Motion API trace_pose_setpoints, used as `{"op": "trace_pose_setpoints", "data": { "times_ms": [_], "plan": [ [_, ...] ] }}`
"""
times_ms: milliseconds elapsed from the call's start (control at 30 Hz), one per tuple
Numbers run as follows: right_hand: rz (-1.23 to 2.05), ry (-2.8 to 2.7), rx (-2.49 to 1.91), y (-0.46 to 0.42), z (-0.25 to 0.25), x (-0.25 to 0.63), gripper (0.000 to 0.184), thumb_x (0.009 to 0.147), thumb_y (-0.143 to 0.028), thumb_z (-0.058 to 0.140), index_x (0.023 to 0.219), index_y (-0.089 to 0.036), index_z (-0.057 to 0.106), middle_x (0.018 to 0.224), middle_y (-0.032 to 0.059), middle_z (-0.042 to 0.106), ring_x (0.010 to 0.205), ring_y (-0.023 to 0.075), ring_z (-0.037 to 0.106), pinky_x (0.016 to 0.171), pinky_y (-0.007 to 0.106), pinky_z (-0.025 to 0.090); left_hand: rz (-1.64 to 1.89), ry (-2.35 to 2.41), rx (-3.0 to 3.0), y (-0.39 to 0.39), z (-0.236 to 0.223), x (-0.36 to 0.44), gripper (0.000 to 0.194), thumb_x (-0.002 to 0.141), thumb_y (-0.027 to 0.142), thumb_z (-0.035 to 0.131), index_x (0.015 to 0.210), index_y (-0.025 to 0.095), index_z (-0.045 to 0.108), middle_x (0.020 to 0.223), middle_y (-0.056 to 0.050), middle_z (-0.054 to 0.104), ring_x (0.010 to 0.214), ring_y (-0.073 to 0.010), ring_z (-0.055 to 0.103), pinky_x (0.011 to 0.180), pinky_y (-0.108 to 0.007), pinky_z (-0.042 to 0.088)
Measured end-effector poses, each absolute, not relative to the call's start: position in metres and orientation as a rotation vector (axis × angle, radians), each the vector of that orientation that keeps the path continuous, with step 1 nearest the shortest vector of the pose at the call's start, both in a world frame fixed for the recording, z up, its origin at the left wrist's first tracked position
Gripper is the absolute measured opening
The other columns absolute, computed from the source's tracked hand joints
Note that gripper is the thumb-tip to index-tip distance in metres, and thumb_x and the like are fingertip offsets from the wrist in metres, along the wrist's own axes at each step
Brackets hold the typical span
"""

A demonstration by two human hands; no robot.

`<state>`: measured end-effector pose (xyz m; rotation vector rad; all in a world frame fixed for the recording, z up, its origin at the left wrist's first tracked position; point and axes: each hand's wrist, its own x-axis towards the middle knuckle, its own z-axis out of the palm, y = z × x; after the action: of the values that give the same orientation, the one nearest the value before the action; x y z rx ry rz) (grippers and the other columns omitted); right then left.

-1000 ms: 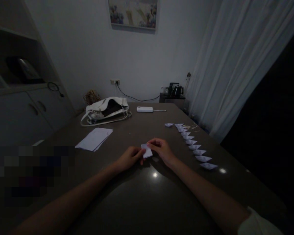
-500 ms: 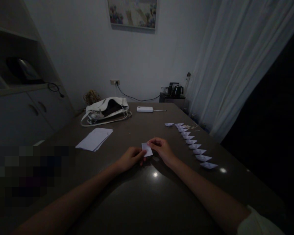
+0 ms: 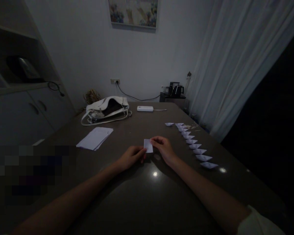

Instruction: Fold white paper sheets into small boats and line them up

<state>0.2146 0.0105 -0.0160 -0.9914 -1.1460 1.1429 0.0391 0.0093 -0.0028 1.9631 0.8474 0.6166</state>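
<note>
A small folded white paper (image 3: 148, 146) stands between my two hands just above the dark table (image 3: 142, 195). My left hand (image 3: 131, 157) pinches its lower left edge, fingers closed. My right hand (image 3: 163, 148) pinches its upper right edge with thumb and forefinger. To the right runs a row of several folded white paper boats (image 3: 196, 147), from the far middle toward the near right.
A stack of white sheets (image 3: 95, 138) lies at the left. Behind it sit a white handbag (image 3: 105, 109) and a white power bank (image 3: 145, 108) with a cable. A kettle (image 3: 174, 89) stands on a side table. Curtains (image 3: 235, 65) hang at the right, cabinets (image 3: 24, 111) at the left.
The paper has turned from lying tilted to standing more upright between the fingers. Both hands rose and shifted slightly away from me.
</note>
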Motion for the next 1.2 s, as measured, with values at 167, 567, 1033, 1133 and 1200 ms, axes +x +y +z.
{"op": "trace_pose_setpoints", "data": {
  "times_ms": [167,567,1033,1133,1200],
  "plan": [
    [1.104,-1.221,-0.999,0.011,-0.014,0.215,0.023,0.063,-0.035,0.07,0.072,-0.016,0.061,0.069,0.0011,0.061,0.063,0.014,0.054,0.062,0.025,0.042,0.591,0.836,2.034,0.01,-0.003,0.038,0.045,0.09,0.047,0.036,0.068,0.013,0.055,0.057,0.0,0.054,0.054,-0.0112,0.048,0.055,-0.021,0.035],
    [1.253,-1.515,-1.018,0.002,-0.007,0.213,0.02,0.064,-0.032,0.068,0.068,-0.017,0.057,0.061,-0.0024,0.055,0.055,0.012,0.05,0.053,0.023,0.037,0.594,0.81,2.005,0.009,-0.005,0.037,0.05,0.088,0.05,0.037,0.061,0.012,0.056,0.054,0.0,0.052,0.05,-0.0098,0.045,0.049,-0.02,0.033],
    [0.647,-1.991,-1.13,0.001,-0.007,0.217,0.026,0.083,-0.023,0.048,0.062,-0.014,0.059,0.057,-0.0008,0.051,0.055,0.0112,0.046,0.053,0.022,0.03,0.962,1.15,2.014,0.02,-0.01,0.037,0.032,0.081,0.044,0.053,0.075,0.013,0.06,0.065,-0.001,0.058,0.062,-0.0143,0.053,0.055,-0.023,0.038],
    [0.512,-2.052,-1.277,0.002,-0.008,0.219,0.022,0.08,-0.017,0.051,0.06,-0.014,0.062,0.054,-0.0012,0.052,0.053,0.0103,0.046,0.052,0.022,0.027,1.0,1.218,2.088,0.02,-0.008,0.034,0.023,0.079,0.038,0.058,0.08,0.014,0.06,0.07,-0.002,0.061,0.064,-0.0145,0.054,0.058,-0.023,0.04],
    [0.455,-2.057,-1.345,0.003,-0.009,0.22,0.024,0.078,-0.016,0.052,0.056,-0.013,0.061,0.052,-0.0012,0.05,0.051,0.01,0.044,0.05,0.023,0.025,0.984,1.214,2.213,0.018,-0.006,0.034,0.018,0.079,0.033,0.06,0.082,0.015,0.061,0.074,-0.002,0.061,0.067,-0.0149,0.054,0.061,-0.024,0.04]
  ]
}}
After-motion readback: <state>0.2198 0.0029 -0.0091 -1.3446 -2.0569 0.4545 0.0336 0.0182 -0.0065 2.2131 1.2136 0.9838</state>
